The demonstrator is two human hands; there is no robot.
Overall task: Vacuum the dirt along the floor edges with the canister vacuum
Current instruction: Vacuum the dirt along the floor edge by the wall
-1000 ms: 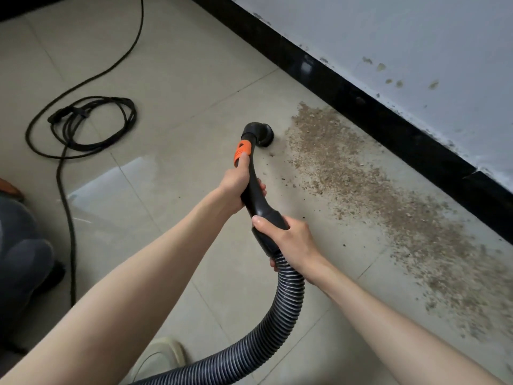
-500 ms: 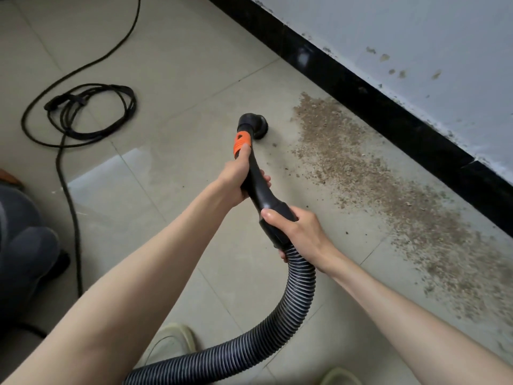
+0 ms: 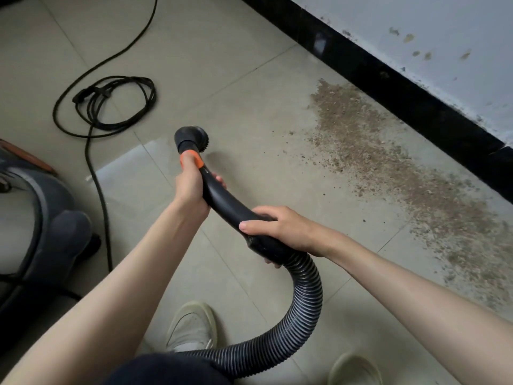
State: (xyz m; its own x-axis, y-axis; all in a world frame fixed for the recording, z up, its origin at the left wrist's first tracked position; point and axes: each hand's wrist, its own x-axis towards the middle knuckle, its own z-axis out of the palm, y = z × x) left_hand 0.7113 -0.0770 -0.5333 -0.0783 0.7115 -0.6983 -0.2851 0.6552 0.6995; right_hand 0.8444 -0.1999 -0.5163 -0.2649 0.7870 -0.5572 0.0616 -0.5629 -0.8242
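Left hand [image 3: 191, 187] grips the black handle [image 3: 227, 202] just below its orange collar; right hand [image 3: 280, 229] wraps the hose [image 3: 308, 290] end. Round brush nozzle [image 3: 191, 137] hovers left of the dirt [image 3: 388, 162] (along the black skirting [image 3: 388, 84])

You are standing in a room of a home or similar indoor building, at the edge of its floor [image 3: 227, 65], which is laid in large pale beige tiles with thin grout lines. A glossy black skirting [image 3: 388, 87] runs along the foot of a white painted wall [image 3: 433, 20] that is flecked and chipped. Brown dirt [image 3: 388, 162] lies just beside the skirting. Well apart from it sit a coiled black cord [image 3: 111, 104] and a grey vacuum [image 3: 47, 223].
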